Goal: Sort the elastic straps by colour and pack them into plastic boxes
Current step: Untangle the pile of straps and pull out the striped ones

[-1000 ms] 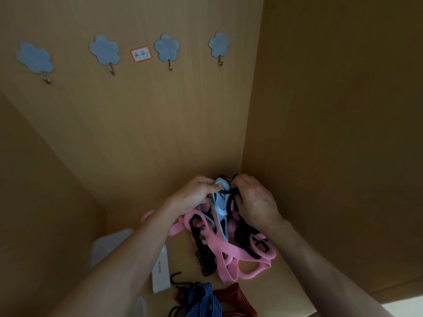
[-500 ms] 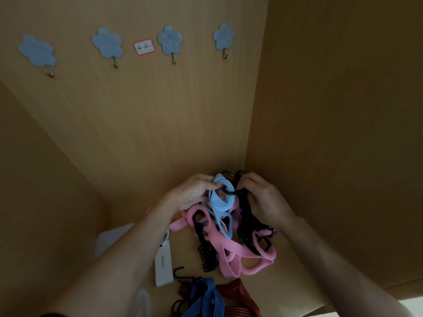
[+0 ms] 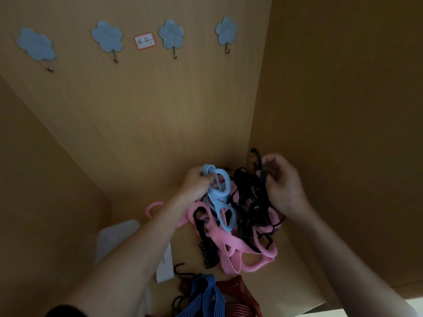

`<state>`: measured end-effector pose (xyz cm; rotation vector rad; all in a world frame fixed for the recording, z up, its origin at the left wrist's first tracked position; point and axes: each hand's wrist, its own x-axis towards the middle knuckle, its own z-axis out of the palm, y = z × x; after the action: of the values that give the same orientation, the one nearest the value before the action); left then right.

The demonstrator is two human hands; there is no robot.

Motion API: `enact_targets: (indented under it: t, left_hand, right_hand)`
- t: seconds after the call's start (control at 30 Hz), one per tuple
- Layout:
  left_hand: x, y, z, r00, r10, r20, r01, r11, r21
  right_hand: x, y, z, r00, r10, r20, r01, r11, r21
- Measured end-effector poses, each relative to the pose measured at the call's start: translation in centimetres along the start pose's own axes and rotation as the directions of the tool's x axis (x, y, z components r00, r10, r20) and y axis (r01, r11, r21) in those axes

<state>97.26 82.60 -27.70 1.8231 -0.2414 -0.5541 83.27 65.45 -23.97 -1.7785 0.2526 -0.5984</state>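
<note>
1. The job has only just begun. The straps lie mixed in one heap (image 3: 249,216) in the back corner of the wooden shelf (image 3: 293,277). I can see no strap in a box.
2. The left hand (image 3: 196,183) has its grip curled round the light blue strap (image 3: 220,195) at the top of the heap.
3. The right hand (image 3: 281,181) has its grip pinched on a black strap (image 3: 261,177). The strap's hook end pokes up above the fingers.
4. Blue, black and the pink straps (image 3: 229,243) loop through each other, so I think pulling them apart is the step now.
5. Closer in, a blue striped strap (image 3: 203,294) and a red strap (image 3: 238,296) lie side by side, away from the heap. They may be sorted, but I can't be sure.
6. A pale plastic box (image 3: 114,239) lies on the left, partly under the left arm. It could be only a lid, and I see nothing in it.
7. The pink and light blue straps are flat, smooth and rubbery, with big oval holes. The black ones are thin, with little holes like a ladder. The striped ones look woven.
</note>
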Motion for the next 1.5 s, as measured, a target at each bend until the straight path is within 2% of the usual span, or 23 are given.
enact_targets:
  t: [0.13,0.23,0.37,0.43,0.47,0.5,0.57,0.63,0.7,0.77,0.83,1.03,1.1,1.17,1.23,1.27,1.3,1.33,1.4,1.5]
  left_hand:
    - [0.4,-1.4,-1.8,0.988,-0.150,-0.045,0.143,0.980,-0.142]
    - [0.4,-2.4,-2.4,0.974,-0.219,-0.052,0.212,0.970,-0.116]
    - [0.2,-3.2,-2.3,0.967,-0.239,-0.094,0.247,0.965,0.088]
    - [-0.3,-2.6,-1.6,0.969,-0.101,-0.225,0.180,0.914,0.362]
    - [-0.9,-2.1,-1.0,0.964,0.039,-0.264,0.095,0.874,0.477]
    - [-2.0,-1.3,-0.3,0.949,0.193,-0.249,-0.035,0.850,0.525]
    - [-4.2,0.0,1.5,0.908,0.404,-0.107,-0.302,0.812,0.499]
    - [-5.7,0.6,3.7,0.902,0.418,0.105,-0.418,0.789,0.450]
    - [-6.2,0.2,6.1,0.901,0.303,0.310,-0.413,0.815,0.405]
    - [-5.6,-0.9,8.2,0.904,0.186,0.385,-0.350,0.838,0.419]
    - [-4.6,-2.1,9.4,0.928,0.138,0.346,-0.297,0.835,0.463]
    - [-2.6,-2.0,10.3,0.966,0.117,0.233,-0.231,0.798,0.557]
    - [-2.5,-1.1,9.7,0.959,0.139,0.246,-0.250,0.824,0.508]
    - [-2.0,-0.6,8.8,0.942,0.197,0.272,-0.321,0.764,0.560]
    - [-2.0,0.6,7.9,0.961,0.205,0.183,-0.274,0.762,0.586]
    - [-1.8,1.1,7.5,0.969,0.226,0.100,-0.244,0.813,0.529]
    - [-1.8,1.5,6.9,0.951,0.279,0.130,-0.305,0.797,0.521]
    - [-1.5,1.8,6.4,0.947,0.278,0.160,-0.320,0.841,0.437]
    - [-1.6,2.9,5.5,0.924,0.303,0.234,-0.377,0.823,0.425]
    - [-1.7,4.6,3.9,0.926,0.290,0.243,-0.361,0.869,0.339]
  right_hand:
    - [0.5,-4.2,-2.3,0.998,-0.002,-0.062,0.014,0.980,0.199]
    - [0.8,-6.6,-3.2,0.992,0.056,-0.113,-0.017,0.946,0.323]
    - [1.6,-8.7,-3.3,0.978,0.156,-0.138,-0.078,0.891,0.448]
    - [2.1,-9.4,-3.0,0.975,0.168,-0.148,-0.087,0.894,0.440]
    - [2.4,-9.6,-2.9,0.975,0.163,-0.152,-0.087,0.907,0.413]
    - [2.6,-9.8,-2.6,0.975,0.160,-0.152,-0.090,0.917,0.390]
    - [3.0,-10.2,-2.3,0.975,0.166,-0.147,-0.101,0.924,0.370]
    - [3.2,-10.7,-2.0,0.972,0.178,-0.152,-0.112,0.924,0.366]
    - [3.4,-11.4,-1.8,0.971,0.181,-0.153,-0.112,0.919,0.379]
    - [3.5,-12.3,-1.6,0.971,0.181,-0.159,-0.106,0.914,0.393]
    - [3.5,-13.2,-1.6,0.968,0.180,-0.174,-0.091,0.901,0.425]
    - [3.0,-14.5,-2.6,0.971,0.106,-0.214,0.011,0.876,0.482]
    - [2.6,-13.8,-2.9,0.962,0.023,-0.272,0.089,0.916,0.391]
    - [2.3,-12.6,-3.1,0.943,-0.131,-0.305,0.184,0.971,0.152]
    - [1.9,-10.8,-3.1,0.943,-0.208,-0.261,0.210,0.977,-0.020]
    - [1.7,-9.8,-2.9,0.951,-0.207,-0.231,0.196,0.978,-0.072]
    - [1.5,-8.8,-2.8,0.960,-0.197,-0.199,0.175,0.976,-0.126]
    - [1.3,-7.8,-2.7,0.969,-0.185,-0.161,0.155,0.970,-0.187]
    - [0.7,-5.9,-2.7,0.983,-0.161,-0.087,0.128,0.946,-0.299]
    - [0.1,-3.6,-3.0,0.995,-0.093,-0.021,0.077,0.912,-0.402]
